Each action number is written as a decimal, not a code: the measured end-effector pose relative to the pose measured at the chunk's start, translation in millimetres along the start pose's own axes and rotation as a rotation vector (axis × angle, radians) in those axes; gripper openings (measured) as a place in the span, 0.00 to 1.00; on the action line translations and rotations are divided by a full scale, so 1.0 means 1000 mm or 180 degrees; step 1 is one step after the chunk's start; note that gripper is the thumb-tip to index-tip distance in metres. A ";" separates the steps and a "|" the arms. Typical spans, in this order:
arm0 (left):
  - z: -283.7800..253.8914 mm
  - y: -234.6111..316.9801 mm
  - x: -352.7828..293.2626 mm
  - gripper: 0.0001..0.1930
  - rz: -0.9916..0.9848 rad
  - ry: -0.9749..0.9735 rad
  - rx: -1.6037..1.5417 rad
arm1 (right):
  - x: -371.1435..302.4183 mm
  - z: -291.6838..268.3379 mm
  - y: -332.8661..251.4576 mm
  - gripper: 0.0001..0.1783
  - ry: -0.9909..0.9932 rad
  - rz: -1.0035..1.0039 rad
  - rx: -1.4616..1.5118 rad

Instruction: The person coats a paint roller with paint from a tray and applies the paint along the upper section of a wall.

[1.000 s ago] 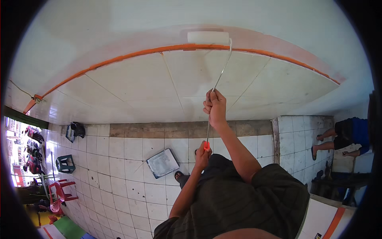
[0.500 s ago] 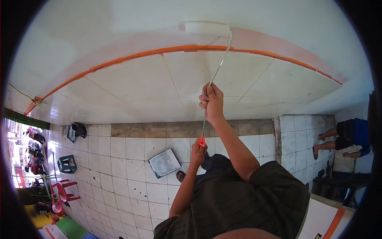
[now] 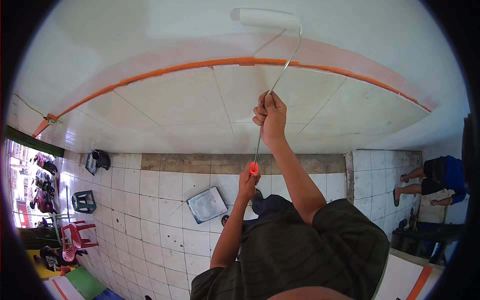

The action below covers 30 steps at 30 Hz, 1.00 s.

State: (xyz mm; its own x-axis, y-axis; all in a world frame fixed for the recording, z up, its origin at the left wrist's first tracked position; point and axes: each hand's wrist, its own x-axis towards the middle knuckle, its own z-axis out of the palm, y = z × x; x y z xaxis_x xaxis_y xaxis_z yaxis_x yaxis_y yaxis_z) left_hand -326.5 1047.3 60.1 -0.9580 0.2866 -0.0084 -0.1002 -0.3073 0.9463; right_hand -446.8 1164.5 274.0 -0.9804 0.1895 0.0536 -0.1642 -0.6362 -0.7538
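A paint roller with a white sleeve (image 3: 270, 19) lies against the pale wall (image 3: 150, 25), above an orange stripe (image 3: 200, 64). Its long metal rod runs down toward me. My right hand (image 3: 271, 112) is closed round the rod, partway along it. Lower down, my left hand (image 3: 247, 182) grips the red-orange handle (image 3: 254, 168). Between stripe and roller, a band of the wall looks pinkish. Large cream tiles (image 3: 280, 95) cover the wall below the stripe.
A shallow tray (image 3: 206, 204) smeared white sits on the tiled floor by my feet. A green stool (image 3: 83, 202) and a pink chair (image 3: 77, 235) stand at left, near a dark bag (image 3: 101, 160). Another person in blue (image 3: 445, 175) is at the far right.
The roller has moved up the wall, away from the orange stripe and slightly right. Both my hands have risen with it, still holding rod and handle.
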 end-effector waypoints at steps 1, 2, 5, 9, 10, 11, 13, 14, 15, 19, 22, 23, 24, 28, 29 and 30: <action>0.002 0.000 -0.002 0.20 0.0075 0.0069 0.0053 | -0.003 0.002 -0.001 0.16 -0.0021 -0.0054 -0.0035; 0.004 -0.001 -0.007 0.21 -0.0008 0.0149 0.0044 | -0.006 0.001 0.000 0.15 -0.0042 0.0033 -0.0014; 0.010 -0.014 -0.029 0.17 0.0027 0.0262 0.0131 | -0.020 -0.004 0.018 0.15 0.0100 0.0386 -0.0121; 0.013 -0.033 -0.059 0.10 -0.0268 0.0383 -0.0120 | -0.030 -0.017 0.045 0.16 0.0244 0.0639 -0.0269; 0.012 -0.035 -0.061 0.09 -0.0300 0.0328 -0.0155 | -0.030 -0.018 0.049 0.16 0.0435 0.0737 -0.0293; 0.010 -0.036 -0.060 0.10 -0.0265 0.0452 -0.0080 | -0.028 -0.018 0.052 0.16 0.0300 0.0705 -0.0251; 0.003 -0.034 -0.052 0.12 -0.0456 0.0419 -0.0028 | -0.022 -0.015 0.052 0.15 0.0549 0.0839 -0.0303; -0.003 -0.030 -0.047 0.16 -0.0382 0.0457 0.0281 | -0.017 -0.011 0.050 0.14 0.0454 0.0838 -0.0310; -0.009 -0.028 -0.039 0.17 -0.0266 0.0480 0.0190 | -0.012 -0.007 0.049 0.14 0.0323 0.0734 -0.0286; -0.030 -0.018 -0.012 0.12 -0.0044 0.0356 -0.0138 | 0.005 0.009 0.041 0.13 -0.0052 0.0473 -0.0033; -0.032 -0.019 -0.013 0.11 -0.0039 0.0333 -0.0036 | 0.003 0.007 0.044 0.12 -0.0093 0.0429 0.0100; -0.029 -0.021 -0.019 0.12 -0.0253 0.0363 -0.0127 | 0.000 0.004 0.047 0.11 0.0071 0.0554 0.0035; -0.025 -0.024 -0.026 0.12 -0.0222 0.0374 -0.0187 | -0.005 -0.001 0.051 0.11 0.0101 0.0549 0.0040; -0.008 -0.037 -0.052 0.15 -0.0322 0.0332 -0.0467 | -0.021 -0.015 0.065 0.11 0.0516 0.0765 -0.0189; -0.009 -0.037 -0.054 0.16 -0.0385 0.0472 -0.0342 | -0.021 -0.016 0.066 0.10 0.0456 0.0754 -0.0195; -0.009 -0.037 -0.053 0.16 -0.0525 0.0427 -0.0282 | -0.020 -0.015 0.066 0.10 0.0591 0.0819 -0.0262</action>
State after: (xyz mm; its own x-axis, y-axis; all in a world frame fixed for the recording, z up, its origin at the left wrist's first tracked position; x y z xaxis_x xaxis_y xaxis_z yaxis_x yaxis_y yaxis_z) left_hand -274.3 1035.4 22.8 -0.9532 0.2181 -0.2092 -0.2760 -0.3463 0.8966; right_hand -436.2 1130.0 213.9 -0.9508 0.1684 -0.2600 0.1030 -0.6197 -0.7781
